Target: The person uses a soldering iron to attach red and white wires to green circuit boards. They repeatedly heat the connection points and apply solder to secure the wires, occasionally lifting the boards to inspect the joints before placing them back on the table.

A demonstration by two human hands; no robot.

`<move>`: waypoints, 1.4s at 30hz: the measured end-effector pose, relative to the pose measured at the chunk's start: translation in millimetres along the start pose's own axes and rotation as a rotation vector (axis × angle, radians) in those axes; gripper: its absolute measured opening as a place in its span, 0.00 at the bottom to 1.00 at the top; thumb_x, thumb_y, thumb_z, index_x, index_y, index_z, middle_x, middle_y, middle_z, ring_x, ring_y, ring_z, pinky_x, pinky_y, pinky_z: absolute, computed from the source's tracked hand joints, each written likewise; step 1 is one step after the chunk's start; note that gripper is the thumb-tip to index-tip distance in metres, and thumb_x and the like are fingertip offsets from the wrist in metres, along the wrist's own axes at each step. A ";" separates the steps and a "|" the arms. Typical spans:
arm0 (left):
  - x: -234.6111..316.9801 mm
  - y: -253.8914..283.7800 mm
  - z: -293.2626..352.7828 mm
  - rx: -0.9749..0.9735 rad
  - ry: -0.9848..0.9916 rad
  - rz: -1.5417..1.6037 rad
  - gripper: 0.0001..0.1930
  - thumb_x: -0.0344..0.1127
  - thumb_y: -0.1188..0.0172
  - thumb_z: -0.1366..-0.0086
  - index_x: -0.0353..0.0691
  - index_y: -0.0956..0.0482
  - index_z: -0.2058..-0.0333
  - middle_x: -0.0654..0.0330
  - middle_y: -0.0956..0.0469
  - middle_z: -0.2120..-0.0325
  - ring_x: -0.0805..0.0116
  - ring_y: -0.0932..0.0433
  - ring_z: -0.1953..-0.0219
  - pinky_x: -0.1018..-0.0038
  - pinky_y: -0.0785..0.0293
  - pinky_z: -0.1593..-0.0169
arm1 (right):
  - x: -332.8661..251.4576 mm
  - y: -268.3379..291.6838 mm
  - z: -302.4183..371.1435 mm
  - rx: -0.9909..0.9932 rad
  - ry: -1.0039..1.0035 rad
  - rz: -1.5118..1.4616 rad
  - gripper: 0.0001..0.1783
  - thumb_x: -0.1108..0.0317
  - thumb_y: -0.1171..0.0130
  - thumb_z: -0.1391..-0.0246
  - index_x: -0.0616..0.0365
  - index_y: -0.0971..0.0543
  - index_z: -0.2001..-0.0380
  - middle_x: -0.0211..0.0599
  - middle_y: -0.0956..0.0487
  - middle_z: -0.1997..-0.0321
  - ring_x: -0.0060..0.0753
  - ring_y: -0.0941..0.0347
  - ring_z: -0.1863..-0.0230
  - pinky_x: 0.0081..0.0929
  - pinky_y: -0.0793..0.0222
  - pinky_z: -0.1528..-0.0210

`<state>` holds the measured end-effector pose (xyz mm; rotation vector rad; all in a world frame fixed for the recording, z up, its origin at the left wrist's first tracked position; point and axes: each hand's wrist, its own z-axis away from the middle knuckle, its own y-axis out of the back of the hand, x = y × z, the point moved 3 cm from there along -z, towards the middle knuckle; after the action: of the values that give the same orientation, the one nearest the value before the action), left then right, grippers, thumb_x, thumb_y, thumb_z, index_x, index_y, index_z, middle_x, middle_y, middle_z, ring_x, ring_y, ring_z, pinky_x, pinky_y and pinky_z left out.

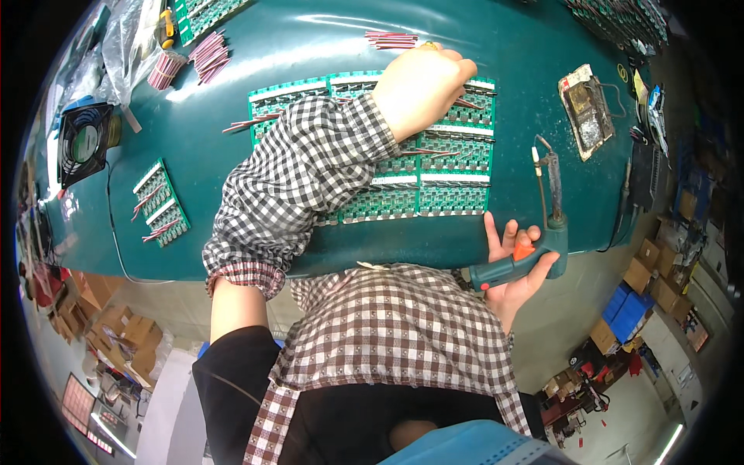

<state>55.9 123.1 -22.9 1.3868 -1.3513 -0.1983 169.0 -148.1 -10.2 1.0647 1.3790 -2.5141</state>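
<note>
The table (527, 101) is green and shiny; a big block of green boards (457, 163) lies in the middle; a small green board (161, 203) lies by itself on the left, with a black fan (84, 143) farther back; two bunches of thin wires (209, 58) sit near a clear plastic bag (130, 50); more wires (391, 39) lie behind the big block; a dirty little tray (585, 112) lies on the right
</note>
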 end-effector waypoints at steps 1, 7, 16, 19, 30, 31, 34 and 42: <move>0.2 -0.4 0.8 0.000 0.006 -0.001 0.13 0.31 0.38 0.47 0.37 0.22 0.61 0.53 0.21 0.69 0.53 0.22 0.64 0.63 0.27 0.58 | 0.0 -0.2 0.3 0.001 0.001 0.009 0.26 0.42 0.46 0.44 0.56 0.31 0.60 0.31 0.23 0.67 0.41 0.29 0.46 0.66 0.59 0.31; 3.9 0.6 3.3 0.005 0.045 -0.008 0.13 0.31 0.37 0.48 0.37 0.22 0.62 0.53 0.22 0.70 0.53 0.23 0.64 0.62 0.27 0.58 | 0.2 2.7 1.2 0.016 0.001 0.024 0.26 0.42 0.46 0.44 0.56 0.31 0.60 0.31 0.23 0.67 0.39 0.28 0.48 0.65 0.58 0.31; 5.1 6.0 5.8 0.021 0.123 -0.008 0.15 0.32 0.37 0.47 0.35 0.23 0.61 0.52 0.23 0.68 0.51 0.23 0.63 0.62 0.27 0.58 | 2.9 8.9 -0.3 0.019 0.001 0.055 0.26 0.43 0.47 0.42 0.57 0.31 0.59 0.31 0.23 0.68 0.40 0.27 0.50 0.63 0.56 0.30; 5.5 10.5 7.2 0.008 0.119 -0.011 0.15 0.31 0.37 0.47 0.35 0.23 0.60 0.51 0.24 0.67 0.51 0.24 0.61 0.62 0.27 0.57 | -4.5 9.0 -0.2 0.019 0.023 0.108 0.27 0.43 0.49 0.41 0.58 0.31 0.57 0.32 0.23 0.66 0.40 0.25 0.53 0.60 0.45 0.35; 86.6 30.1 36.1 0.105 0.809 1.520 0.10 0.33 0.42 0.34 0.34 0.24 0.57 0.60 0.20 0.64 0.75 0.21 0.63 0.78 0.23 0.57 | -25.1 -23.2 -4.1 -0.114 0.058 0.434 0.30 0.42 0.46 0.43 0.60 0.33 0.56 0.33 0.27 0.65 0.30 0.26 0.69 0.28 0.22 0.72; 88.6 26.7 36.0 0.127 0.872 1.576 0.10 0.34 0.43 0.34 0.35 0.24 0.58 0.60 0.21 0.65 0.76 0.21 0.64 0.79 0.23 0.58 | -23.8 -23.2 -4.9 -0.123 0.058 0.459 0.30 0.42 0.45 0.44 0.61 0.33 0.56 0.33 0.27 0.65 0.30 0.26 0.69 0.28 0.23 0.73; 90.0 17.0 39.1 0.191 0.927 1.723 0.09 0.34 0.43 0.34 0.36 0.24 0.59 0.62 0.21 0.67 0.79 0.23 0.67 0.82 0.23 0.60 | -20.2 -25.1 -6.8 -0.106 0.060 0.465 0.31 0.42 0.43 0.45 0.61 0.33 0.56 0.34 0.27 0.66 0.29 0.26 0.72 0.27 0.24 0.73; 89.7 7.9 39.6 0.242 0.933 1.796 0.09 0.34 0.44 0.34 0.34 0.24 0.59 0.62 0.22 0.67 0.79 0.24 0.68 0.81 0.23 0.60 | -15.1 -19.8 -7.8 -0.098 0.062 0.397 0.32 0.47 0.40 0.46 0.67 0.31 0.54 0.41 0.25 0.65 0.33 0.25 0.76 0.30 0.24 0.76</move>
<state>51.1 33.9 18.1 -0.0771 -1.2745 1.5943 177.0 -134.1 10.3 1.2607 1.1525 -2.1273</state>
